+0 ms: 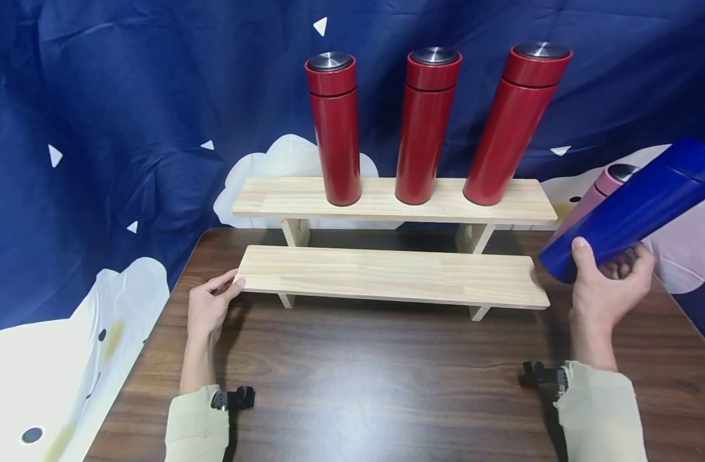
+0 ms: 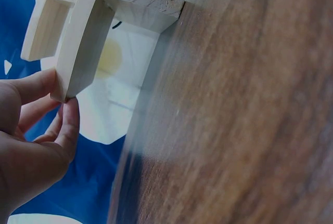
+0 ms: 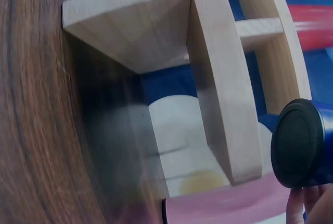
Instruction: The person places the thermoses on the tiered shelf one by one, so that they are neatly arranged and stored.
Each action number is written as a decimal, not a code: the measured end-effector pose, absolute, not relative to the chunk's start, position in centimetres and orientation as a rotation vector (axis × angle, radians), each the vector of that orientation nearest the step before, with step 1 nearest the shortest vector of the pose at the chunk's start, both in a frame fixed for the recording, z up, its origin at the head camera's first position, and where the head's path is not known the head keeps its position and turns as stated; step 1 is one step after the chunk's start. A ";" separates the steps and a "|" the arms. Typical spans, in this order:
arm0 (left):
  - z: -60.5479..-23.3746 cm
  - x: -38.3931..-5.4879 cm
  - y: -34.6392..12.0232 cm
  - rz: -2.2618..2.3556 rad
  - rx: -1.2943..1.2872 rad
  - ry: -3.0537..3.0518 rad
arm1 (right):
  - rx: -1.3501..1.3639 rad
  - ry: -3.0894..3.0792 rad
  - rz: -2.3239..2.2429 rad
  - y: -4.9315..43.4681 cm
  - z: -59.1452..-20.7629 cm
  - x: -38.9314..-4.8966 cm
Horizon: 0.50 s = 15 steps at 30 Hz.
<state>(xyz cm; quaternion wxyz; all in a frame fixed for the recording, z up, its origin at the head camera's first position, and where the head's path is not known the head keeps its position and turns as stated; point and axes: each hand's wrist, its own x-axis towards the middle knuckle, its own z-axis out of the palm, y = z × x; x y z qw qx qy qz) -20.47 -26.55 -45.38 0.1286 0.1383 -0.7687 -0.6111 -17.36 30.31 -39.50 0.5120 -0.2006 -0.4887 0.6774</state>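
A two-step wooden stand (image 1: 387,274) stands on the table, and my left hand (image 1: 209,308) pinches the left end of its lower board between thumb and fingers. In the left wrist view the fingertips (image 2: 68,122) sit at the board's corner. My right hand (image 1: 612,292) grips a blue thermos bottle (image 1: 638,208) near its base, off the right end of the lower board. The bottle is tilted, its top leaning up to the right. Its dark round base (image 3: 296,143) shows in the right wrist view. Three red thermos bottles (image 1: 426,135) stand spaced along the upper board (image 1: 283,197).
A pink thermos bottle (image 1: 583,204) stands behind the blue one, partly hidden by it. The brown wooden table (image 1: 352,385) extends in front of the stand. A dark blue patterned cloth (image 1: 127,128) hangs behind and beside the table.
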 end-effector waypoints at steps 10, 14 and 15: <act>-45.4 -20.5 -26.5 -1.777 0.402 -2.230 | -0.430 -1.213 1.650 29.4 -39.7 -17.6; -45.5 -20.5 -26.6 -1.772 0.400 -2.235 | -0.385 -1.216 1.657 28.8 -39.5 -17.6; -45.5 -20.5 -26.6 -1.772 0.399 -2.235 | -0.372 -1.216 1.661 28.6 -39.5 -17.6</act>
